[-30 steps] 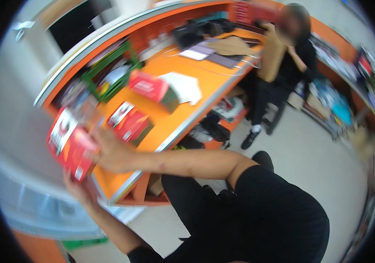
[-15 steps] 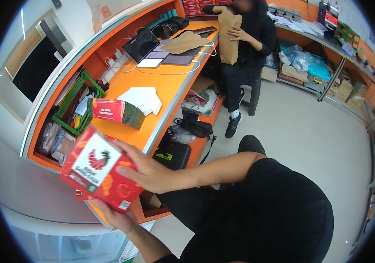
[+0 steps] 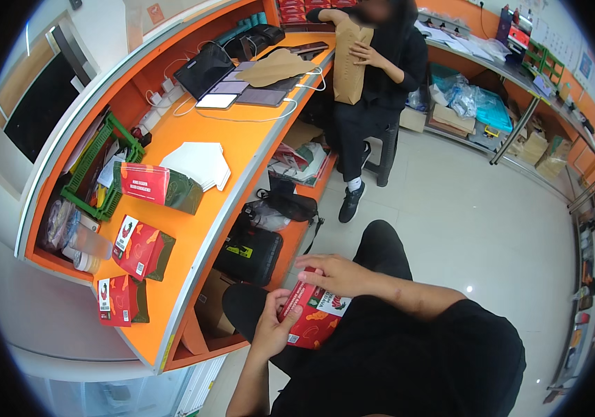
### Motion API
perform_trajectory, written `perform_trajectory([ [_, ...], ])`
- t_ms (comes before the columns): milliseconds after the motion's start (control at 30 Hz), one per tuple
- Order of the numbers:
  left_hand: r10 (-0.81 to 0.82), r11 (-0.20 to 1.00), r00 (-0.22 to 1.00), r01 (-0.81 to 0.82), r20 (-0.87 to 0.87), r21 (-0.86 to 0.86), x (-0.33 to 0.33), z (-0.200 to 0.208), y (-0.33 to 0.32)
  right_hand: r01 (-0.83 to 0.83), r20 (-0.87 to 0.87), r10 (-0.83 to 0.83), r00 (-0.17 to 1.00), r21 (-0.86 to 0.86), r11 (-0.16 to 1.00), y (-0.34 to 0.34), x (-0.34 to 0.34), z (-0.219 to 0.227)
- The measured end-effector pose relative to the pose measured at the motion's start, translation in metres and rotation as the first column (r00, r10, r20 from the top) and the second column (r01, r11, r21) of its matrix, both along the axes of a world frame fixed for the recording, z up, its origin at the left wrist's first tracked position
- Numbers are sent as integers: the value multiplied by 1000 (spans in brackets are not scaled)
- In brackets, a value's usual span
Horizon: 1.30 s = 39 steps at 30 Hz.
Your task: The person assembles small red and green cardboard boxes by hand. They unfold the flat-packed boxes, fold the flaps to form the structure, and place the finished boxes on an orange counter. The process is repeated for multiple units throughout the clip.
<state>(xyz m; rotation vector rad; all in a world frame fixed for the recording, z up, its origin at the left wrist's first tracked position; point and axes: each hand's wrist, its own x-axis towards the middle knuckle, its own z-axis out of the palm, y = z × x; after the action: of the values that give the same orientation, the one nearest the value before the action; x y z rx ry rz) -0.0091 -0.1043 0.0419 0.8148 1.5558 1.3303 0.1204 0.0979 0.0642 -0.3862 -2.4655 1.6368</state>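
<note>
Over my lap I hold a red carton (image 3: 313, 328) with a white label panel and orange drawings, tilted. My left hand (image 3: 270, 328) grips its left side, thumb on the front. My right hand (image 3: 339, 275) closes over its upper edge, covering part of the label. On the near end of the orange desk stand two similar red cartons with green sides, one carton (image 3: 137, 249) farther back and one carton (image 3: 118, 302) nearer. Behind them lies a flatter red and green carton (image 3: 155, 186), beside a stack of white cut-out sheets (image 3: 204, 163).
A green basket (image 3: 106, 198) sits against the desk's back wall, near a clear plastic cup (image 3: 92, 243). Farther along are a tablet (image 3: 204, 69), phones and white cables. A seated person (image 3: 381, 69) holds a brown paper bag (image 3: 349, 66). A black case (image 3: 252, 254) lies below the desk.
My hands have brought the red carton from over the desk's near end rightward to my lap. The two standing cartons now show fully. The view has shifted slightly.
</note>
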Motion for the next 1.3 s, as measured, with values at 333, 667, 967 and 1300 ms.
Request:
perform_trajectory([
  [333, -129, 960, 936, 200, 328, -195, -6, 3, 4, 219, -27, -224, 974, -124, 968, -7, 4, -32],
  [667, -155, 966, 926, 215, 343, -142, -1, 8, -5, 155, -63, -168, 984, -177, 972, -6, 6, -58],
  [967, -163, 954, 930, 234, 331, -189, 2, 8, -14, 87, -82, -105, 991, -197, 976, -12, 6, -51],
  [1300, -177, 966, 915, 231, 362, -113, 3, 5, -9, -14, -206, -2, 979, -77, 997, -11, -3, -29],
])
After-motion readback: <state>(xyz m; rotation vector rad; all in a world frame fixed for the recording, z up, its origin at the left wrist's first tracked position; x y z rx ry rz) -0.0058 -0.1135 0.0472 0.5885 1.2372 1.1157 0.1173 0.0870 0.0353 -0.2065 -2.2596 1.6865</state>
